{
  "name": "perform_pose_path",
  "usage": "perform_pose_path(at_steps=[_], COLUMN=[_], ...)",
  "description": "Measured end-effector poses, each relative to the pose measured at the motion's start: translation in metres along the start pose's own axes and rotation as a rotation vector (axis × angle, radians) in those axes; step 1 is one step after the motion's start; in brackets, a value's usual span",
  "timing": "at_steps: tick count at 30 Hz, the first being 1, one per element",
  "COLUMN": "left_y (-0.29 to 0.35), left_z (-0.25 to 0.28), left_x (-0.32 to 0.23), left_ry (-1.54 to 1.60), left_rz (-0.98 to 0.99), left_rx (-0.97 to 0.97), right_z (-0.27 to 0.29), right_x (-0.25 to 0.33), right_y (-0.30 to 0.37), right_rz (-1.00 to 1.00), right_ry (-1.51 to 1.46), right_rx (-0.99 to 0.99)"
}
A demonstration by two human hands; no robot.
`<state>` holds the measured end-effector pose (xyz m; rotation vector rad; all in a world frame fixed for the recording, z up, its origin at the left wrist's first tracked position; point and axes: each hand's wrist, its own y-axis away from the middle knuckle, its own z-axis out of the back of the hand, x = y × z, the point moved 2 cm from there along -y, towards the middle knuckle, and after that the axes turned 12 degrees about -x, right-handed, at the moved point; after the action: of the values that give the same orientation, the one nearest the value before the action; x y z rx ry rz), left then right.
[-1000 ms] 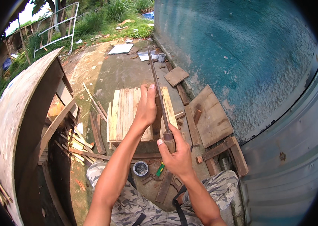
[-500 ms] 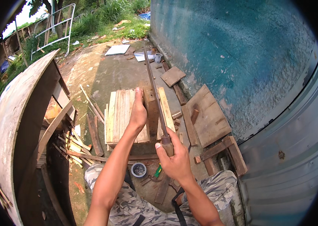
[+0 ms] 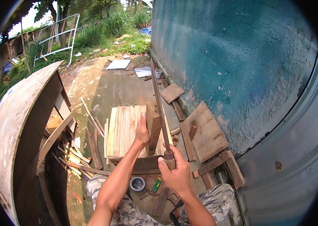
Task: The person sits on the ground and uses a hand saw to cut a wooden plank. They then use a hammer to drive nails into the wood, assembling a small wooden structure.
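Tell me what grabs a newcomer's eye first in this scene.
At centre, the right hand grips a long blade pointing away, beside an upright wood block that the left hand steadies on a slatted wooden platform. To the right rises a big teal wall; at left curves a large round wooden tabletop standing on edge.

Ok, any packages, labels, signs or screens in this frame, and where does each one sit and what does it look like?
No signs, labels or screens that I can make out.
Small round tin: on the ground between the knees, open top, dark contents, blue-grey rim.
Pale cup or can: far off by the foot of the teal wall, cylindrical, whitish.
Flat white sheet: lying on the ground beyond it, rectangular; maybe a board, cannot tell.
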<state>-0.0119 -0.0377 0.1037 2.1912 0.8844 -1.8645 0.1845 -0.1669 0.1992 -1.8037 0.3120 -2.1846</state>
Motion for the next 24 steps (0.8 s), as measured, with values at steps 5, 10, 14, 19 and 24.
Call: perform_pose_path(at_steps=[5,10,14,19,24], left_y=[-0.019,-0.018,-0.026,-0.035,-0.032], left_z=[0.002,0.009,0.012,0.013,0.016], left_x=[0.017,0.039,0.025,0.042,0.037], left_ry=[0.081,0.089,0.050,0.059,0.021], left_rz=[0.054,0.115,-0.068,-0.027,-0.004], left_rx=[0.034,-0.003,0.034,0.026,0.042], right_z=[0.002,-0.009,-0.001,-0.018,-0.019], right_x=[0.003,-0.009,-0.010,-0.014,-0.011], right_y=[-0.003,-0.017,-0.012,-0.013,-0.024], right_rz=[0.114,-0.005,0.086,0.027,0.037], right_ry=[-0.032,0.057,0.007,0.029,0.064], right_rx=[-0.017,0.078,0.047,0.062,0.059])
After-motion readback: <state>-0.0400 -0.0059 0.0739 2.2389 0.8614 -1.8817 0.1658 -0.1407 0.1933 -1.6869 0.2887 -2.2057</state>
